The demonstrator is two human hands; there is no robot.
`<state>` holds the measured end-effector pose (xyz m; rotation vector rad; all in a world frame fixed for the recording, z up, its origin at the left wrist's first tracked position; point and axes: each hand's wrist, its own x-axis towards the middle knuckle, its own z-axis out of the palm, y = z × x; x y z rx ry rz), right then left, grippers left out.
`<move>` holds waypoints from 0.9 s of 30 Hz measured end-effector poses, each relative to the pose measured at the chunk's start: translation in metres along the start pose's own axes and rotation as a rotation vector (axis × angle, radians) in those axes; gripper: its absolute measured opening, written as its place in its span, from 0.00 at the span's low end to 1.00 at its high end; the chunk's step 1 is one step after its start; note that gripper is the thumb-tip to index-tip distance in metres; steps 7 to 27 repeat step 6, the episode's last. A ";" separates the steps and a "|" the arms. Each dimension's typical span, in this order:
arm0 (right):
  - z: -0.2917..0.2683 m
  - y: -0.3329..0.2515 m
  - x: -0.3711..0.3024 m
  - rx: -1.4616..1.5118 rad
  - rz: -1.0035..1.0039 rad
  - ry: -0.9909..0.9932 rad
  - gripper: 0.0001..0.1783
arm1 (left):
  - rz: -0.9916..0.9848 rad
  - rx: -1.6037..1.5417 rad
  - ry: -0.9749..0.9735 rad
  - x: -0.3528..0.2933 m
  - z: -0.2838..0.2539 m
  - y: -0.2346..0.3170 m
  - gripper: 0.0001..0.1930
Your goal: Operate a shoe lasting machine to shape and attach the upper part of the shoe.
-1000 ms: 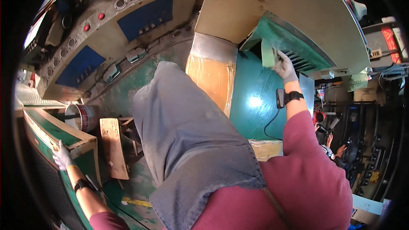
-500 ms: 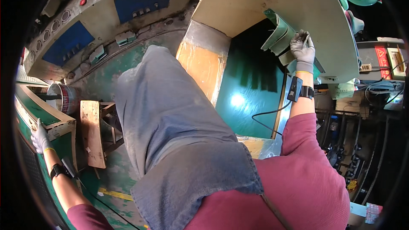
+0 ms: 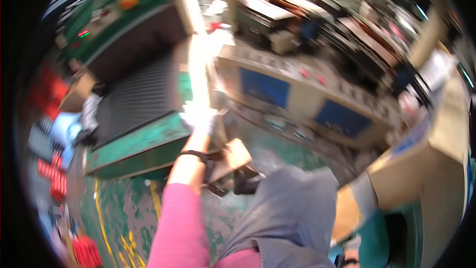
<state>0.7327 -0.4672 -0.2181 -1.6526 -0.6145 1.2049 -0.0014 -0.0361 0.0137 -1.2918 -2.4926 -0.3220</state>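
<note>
My left hand (image 3: 201,119), in a pale glove, is stretched forward to the near corner of a green-framed conveyor (image 3: 134,141), beside a brightly lit upright edge. Glare and motion blur hide its fingers and whether they hold anything. Low at the right, my right hand (image 3: 353,242), also gloved, is close to the teal surface (image 3: 374,238) inside the beige machine housing (image 3: 404,181). It is small and smeared, so its fingers cannot be made out. The green pieces once near it do not show now.
A small wooden stool (image 3: 233,159) stands below my left forearm. Ahead runs a beige control cabinet (image 3: 302,94) with blue panels and red buttons. Red crates (image 3: 52,176) are at the far left. Yellow lines mark the worn green floor (image 3: 119,218).
The view has swung left, toward the conveyor and the workshop beyond. The right hand now sits at the lower edge, and the picture is smeared.
</note>
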 end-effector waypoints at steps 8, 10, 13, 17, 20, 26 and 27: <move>0.114 -0.055 0.059 -1.156 0.166 0.450 0.38 | -0.130 -0.095 -0.314 -0.011 0.010 -0.040 0.48; 0.114 -0.055 0.059 -1.156 0.166 0.450 0.38 | -0.130 -0.095 -0.314 -0.011 0.010 -0.040 0.48; 0.114 -0.055 0.059 -1.156 0.166 0.450 0.38 | -0.130 -0.095 -0.314 -0.011 0.010 -0.040 0.48; 0.114 -0.055 0.059 -1.156 0.166 0.450 0.38 | -0.130 -0.095 -0.314 -0.011 0.010 -0.040 0.48; 0.114 -0.055 0.059 -1.156 0.166 0.450 0.38 | -0.130 -0.095 -0.314 -0.011 0.010 -0.040 0.48; 0.114 -0.055 0.059 -1.156 0.166 0.450 0.38 | -0.130 -0.095 -0.314 -0.011 0.010 -0.040 0.48; 0.114 -0.055 0.059 -1.156 0.166 0.450 0.38 | -0.130 -0.095 -0.314 -0.011 0.010 -0.040 0.48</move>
